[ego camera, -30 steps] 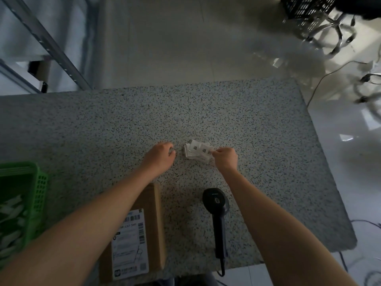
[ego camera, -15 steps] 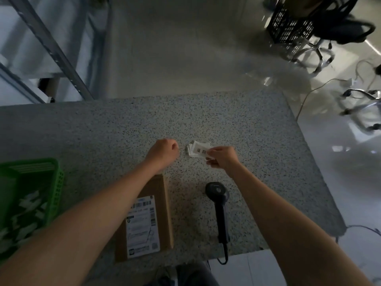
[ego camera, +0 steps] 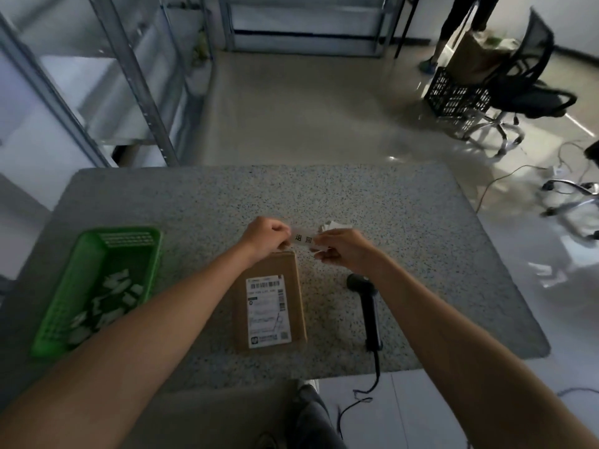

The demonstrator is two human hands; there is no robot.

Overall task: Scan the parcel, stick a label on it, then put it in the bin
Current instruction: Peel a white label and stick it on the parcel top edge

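A flat brown cardboard parcel (ego camera: 293, 270) with a white shipping label lies on the speckled table, near its front edge. Just beyond the parcel's far end, my left hand (ego camera: 266, 236) and my right hand (ego camera: 343, 249) pinch the two ends of a small white label (ego camera: 304, 238) with black characters, held a little above the table. A small stack of white labels (ego camera: 335, 225) rests behind my right hand. The black handheld scanner (ego camera: 368, 306) lies to the right of the parcel, partly under my right forearm.
A green plastic basket (ego camera: 97, 241) with several white paper scraps sits at the table's left. The speckled table (ego camera: 405, 228) ends close in front. On the floor beyond stand metal racks, a black crate (ego camera: 453, 97), an office chair (ego camera: 531, 89), cables and a person's legs (ego camera: 460, 24).
My right hand lifted one label off the stack and brought it left; my left hand came over and pinched its other end. The camera tilted up, showing more floor.
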